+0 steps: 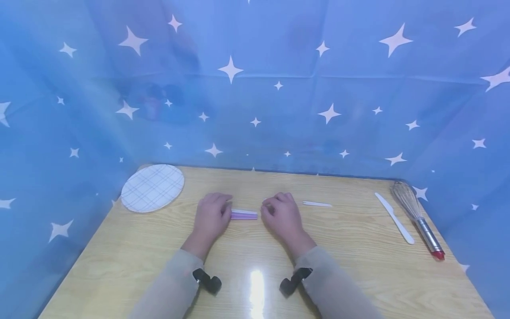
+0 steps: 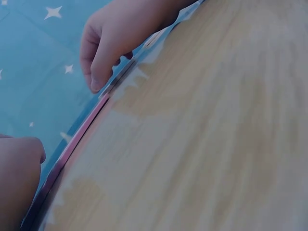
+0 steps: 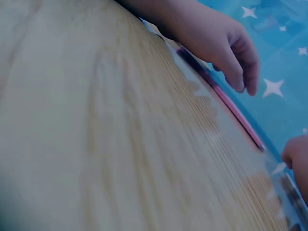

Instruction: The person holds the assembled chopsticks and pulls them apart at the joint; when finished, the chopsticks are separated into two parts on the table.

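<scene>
On the wooden table, several thin straight sticks (image 1: 244,215), purple-pink and white, lie side by side between the two hands. My left hand (image 1: 211,215) covers their left end, its fingers loosely bent. In the right wrist view the left hand (image 3: 207,43) hangs above the pink stick (image 3: 236,113), thumb and fingers slightly apart; whether it touches the stick cannot be told. My right hand (image 1: 283,217) rests just right of the sticks' other end, a small gap away, fingers relaxed and nothing visible in them. Beyond it lies a short white stick (image 1: 317,204).
A white plate with checked lines (image 1: 153,188) lies at the table's far left corner. On the right are a white knife (image 1: 394,218) and a whisk (image 1: 418,219) with a metal handle and red end. Blue star-patterned cloth (image 1: 255,97) hangs around the table.
</scene>
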Available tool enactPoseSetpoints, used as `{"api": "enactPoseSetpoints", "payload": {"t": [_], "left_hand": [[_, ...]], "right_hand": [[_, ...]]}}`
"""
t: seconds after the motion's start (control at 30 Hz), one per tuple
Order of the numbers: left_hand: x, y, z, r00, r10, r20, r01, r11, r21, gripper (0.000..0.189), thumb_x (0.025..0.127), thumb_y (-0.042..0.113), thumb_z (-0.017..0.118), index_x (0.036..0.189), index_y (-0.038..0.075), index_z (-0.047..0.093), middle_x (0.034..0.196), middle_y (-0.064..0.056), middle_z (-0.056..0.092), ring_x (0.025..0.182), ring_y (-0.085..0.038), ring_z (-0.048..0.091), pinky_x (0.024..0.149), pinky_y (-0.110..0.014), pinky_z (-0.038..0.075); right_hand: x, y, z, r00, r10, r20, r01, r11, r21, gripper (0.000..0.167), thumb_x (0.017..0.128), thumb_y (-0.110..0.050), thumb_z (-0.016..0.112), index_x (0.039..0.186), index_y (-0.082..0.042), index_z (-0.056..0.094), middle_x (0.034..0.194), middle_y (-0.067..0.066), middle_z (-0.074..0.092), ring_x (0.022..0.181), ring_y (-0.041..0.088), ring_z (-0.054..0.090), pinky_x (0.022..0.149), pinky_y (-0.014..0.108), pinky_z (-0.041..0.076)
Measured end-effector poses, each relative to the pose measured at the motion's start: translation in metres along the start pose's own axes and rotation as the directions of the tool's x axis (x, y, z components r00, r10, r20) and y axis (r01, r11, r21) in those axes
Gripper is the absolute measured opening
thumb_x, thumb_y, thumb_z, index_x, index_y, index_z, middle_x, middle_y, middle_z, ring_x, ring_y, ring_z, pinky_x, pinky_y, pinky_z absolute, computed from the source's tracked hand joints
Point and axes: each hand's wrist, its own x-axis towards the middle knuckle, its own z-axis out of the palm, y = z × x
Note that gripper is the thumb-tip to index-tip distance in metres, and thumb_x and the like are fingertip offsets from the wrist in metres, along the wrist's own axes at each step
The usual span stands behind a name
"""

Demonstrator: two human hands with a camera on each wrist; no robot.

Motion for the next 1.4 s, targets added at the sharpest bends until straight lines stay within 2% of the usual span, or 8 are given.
{"api": "enactPoseSetpoints", "payload": {"t": [0.17,0.33,0.53,0.7,0.9,1.07,1.27,1.4], "left_hand": [[-0.001,-0.013,-0.003,1.0,-0.025,-0.005,0.025,1.0,-0.014,0.017,0.097,0.013,0.072,0.112,0.007,0.079,0.114,-0.01,0.075,0.111,-0.033,0.064,0.103,-0.051,0.049],[0.001,-0.02,0.0,0.995,-0.088,0.037,0.089,0.996,-0.022,0.016,0.1,0.015,0.07,0.112,0.007,0.078,0.116,-0.01,0.074,0.112,-0.032,0.063,0.106,-0.049,0.048],[0.001,-0.018,-0.003,0.967,-0.212,0.14,0.224,0.972,-0.077,0.02,0.1,0.019,0.067,0.113,0.007,0.078,0.117,-0.01,0.073,0.117,-0.031,0.061,0.109,-0.048,0.048],[0.002,-0.019,-0.009,0.951,-0.263,0.164,0.286,0.948,-0.137,0.024,0.096,0.02,0.068,0.114,0.007,0.078,0.119,-0.01,0.073,0.118,-0.031,0.062,0.109,-0.047,0.048],[0.003,-0.022,-0.014,0.944,-0.256,0.21,0.291,0.944,-0.156,0.029,0.095,0.022,0.07,0.118,0.007,0.077,0.124,-0.009,0.071,0.122,-0.03,0.059,0.11,-0.047,0.047],[0.003,-0.024,-0.016,0.939,-0.242,0.246,0.286,0.944,-0.164,0.027,0.095,0.023,0.072,0.118,0.01,0.077,0.126,-0.006,0.069,0.122,-0.028,0.058,0.109,-0.047,0.048],[0.002,-0.028,-0.015,0.949,-0.191,0.251,0.239,0.954,-0.179,0.026,0.092,0.02,0.075,0.115,0.008,0.078,0.126,-0.007,0.069,0.122,-0.03,0.057,0.108,-0.049,0.048],[0.002,-0.028,-0.013,0.952,-0.18,0.247,0.227,0.957,-0.178,0.022,0.09,0.018,0.076,0.11,0.008,0.079,0.123,-0.007,0.069,0.12,-0.031,0.057,0.107,-0.049,0.048]], "right_hand": [[0.001,-0.008,0.01,1.0,0.009,0.022,-0.009,1.0,-0.002,0.015,0.097,-0.029,0.072,0.105,-0.02,0.082,0.098,-0.007,0.067,0.094,0.016,0.052,0.082,0.033,0.05],[0.003,-0.015,0.016,0.997,0.026,0.072,-0.028,0.999,0.033,0.018,0.098,-0.034,0.072,0.108,-0.022,0.081,0.102,-0.009,0.067,0.098,0.015,0.052,0.086,0.035,0.05],[0.002,-0.018,0.018,0.992,0.018,0.126,-0.026,0.998,0.062,0.02,0.096,-0.035,0.076,0.109,-0.021,0.082,0.106,-0.006,0.071,0.101,0.017,0.056,0.092,0.04,0.05],[0.0,-0.018,0.018,0.99,-0.009,0.137,0.001,0.998,0.056,0.021,0.095,-0.034,0.078,0.11,-0.02,0.083,0.104,-0.005,0.071,0.099,0.019,0.057,0.092,0.041,0.049],[0.001,-0.02,0.017,0.989,-0.034,0.142,0.027,0.998,0.049,0.016,0.096,-0.032,0.079,0.108,-0.022,0.084,0.103,-0.004,0.071,0.096,0.02,0.057,0.09,0.042,0.048],[0.001,-0.021,0.015,0.988,-0.014,0.157,0.003,0.997,0.074,0.016,0.097,-0.031,0.08,0.108,-0.022,0.085,0.104,-0.004,0.072,0.097,0.02,0.056,0.09,0.042,0.048],[0.002,-0.021,0.015,0.983,0.027,0.179,-0.048,0.992,0.115,0.014,0.096,-0.03,0.08,0.107,-0.022,0.084,0.104,-0.005,0.072,0.098,0.019,0.056,0.092,0.042,0.047],[0.002,-0.019,0.017,0.982,0.046,0.184,-0.07,0.99,0.125,0.013,0.096,-0.03,0.08,0.107,-0.023,0.084,0.103,-0.006,0.072,0.098,0.019,0.055,0.093,0.042,0.046]]}}
